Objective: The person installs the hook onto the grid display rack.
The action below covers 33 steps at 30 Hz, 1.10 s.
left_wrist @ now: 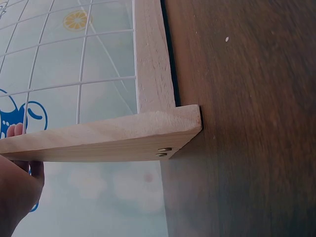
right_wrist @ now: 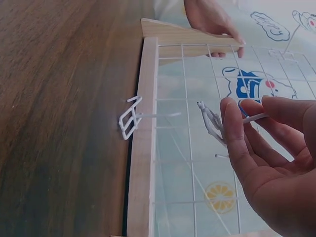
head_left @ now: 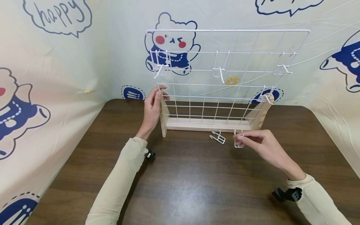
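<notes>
A white wire grid rack [head_left: 225, 30] stands on the table, tilted back between two wooden side panels. My left hand [head_left: 152, 104] grips the upper end of the left wooden panel [head_left: 164, 125], thumb in front and fingers round behind. At the rack's lower right front, my right hand [head_left: 261, 145] pinches a white wire hook [right_wrist: 211, 123] between thumb and fingers, just above the table. A second white wire hook [head_left: 218, 137] lies on the table left of that hand, close to the wooden base bar [head_left: 202, 126]; its prong points up.
Several white hooks hang on the grid: a left one [head_left: 160, 70], a middle one [head_left: 220, 72], a right one [head_left: 284, 68] and a lower right one [head_left: 267, 97]. The brown table [head_left: 180, 175] extends in front. Behind hangs a printed cloth [head_left: 118, 56].
</notes>
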Each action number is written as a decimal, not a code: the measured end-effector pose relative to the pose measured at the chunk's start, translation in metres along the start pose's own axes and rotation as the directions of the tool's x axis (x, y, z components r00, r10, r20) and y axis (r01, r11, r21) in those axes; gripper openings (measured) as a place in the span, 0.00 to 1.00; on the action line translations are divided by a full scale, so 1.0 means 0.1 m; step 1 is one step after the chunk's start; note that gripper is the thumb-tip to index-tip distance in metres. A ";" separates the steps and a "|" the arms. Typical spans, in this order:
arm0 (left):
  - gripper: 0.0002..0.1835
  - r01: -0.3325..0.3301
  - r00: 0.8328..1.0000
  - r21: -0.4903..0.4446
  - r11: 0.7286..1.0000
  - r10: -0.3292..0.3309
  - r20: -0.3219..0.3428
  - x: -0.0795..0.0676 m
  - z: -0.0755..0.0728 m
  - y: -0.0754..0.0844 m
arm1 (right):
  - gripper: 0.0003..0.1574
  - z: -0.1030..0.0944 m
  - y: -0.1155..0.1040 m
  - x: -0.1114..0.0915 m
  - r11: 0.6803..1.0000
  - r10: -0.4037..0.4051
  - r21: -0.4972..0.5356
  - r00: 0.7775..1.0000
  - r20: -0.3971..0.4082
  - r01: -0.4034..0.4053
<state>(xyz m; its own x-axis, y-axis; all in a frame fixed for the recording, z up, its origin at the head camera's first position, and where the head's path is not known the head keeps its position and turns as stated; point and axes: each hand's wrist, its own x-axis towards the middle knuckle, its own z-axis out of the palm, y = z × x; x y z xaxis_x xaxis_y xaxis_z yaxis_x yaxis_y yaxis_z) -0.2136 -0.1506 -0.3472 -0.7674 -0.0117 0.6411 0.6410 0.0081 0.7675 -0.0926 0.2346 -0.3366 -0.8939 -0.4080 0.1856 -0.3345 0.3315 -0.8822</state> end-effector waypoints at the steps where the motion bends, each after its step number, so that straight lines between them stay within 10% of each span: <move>1: 0.16 -0.001 1.000 -0.001 1.000 0.001 0.002 0.00 0.00 0.00 | 0.12 0.00 0.00 0.00 1.000 -0.001 0.006 1.000 -0.002 0.001; 21: 0.15 0.019 1.000 0.011 1.000 -0.019 0.008 -0.02 0.07 0.30 | 0.12 0.02 -0.15 0.06 1.000 -0.021 -0.001 0.999 -0.040 0.021; 33: 0.16 0.007 1.000 0.010 1.000 -0.007 0.004 0.00 -0.01 0.00 | 0.12 0.08 -0.26 0.16 0.998 -0.058 0.025 0.997 -0.048 0.060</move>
<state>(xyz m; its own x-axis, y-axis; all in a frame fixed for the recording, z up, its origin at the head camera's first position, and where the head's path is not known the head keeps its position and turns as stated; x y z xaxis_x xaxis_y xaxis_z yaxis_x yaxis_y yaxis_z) -0.2134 -0.1512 -0.3468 -0.7718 -0.0078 0.6358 0.6356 0.0182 0.7718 -0.0959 0.2130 -0.3146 -0.8862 -0.3854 0.2573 -0.3797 0.2854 -0.8800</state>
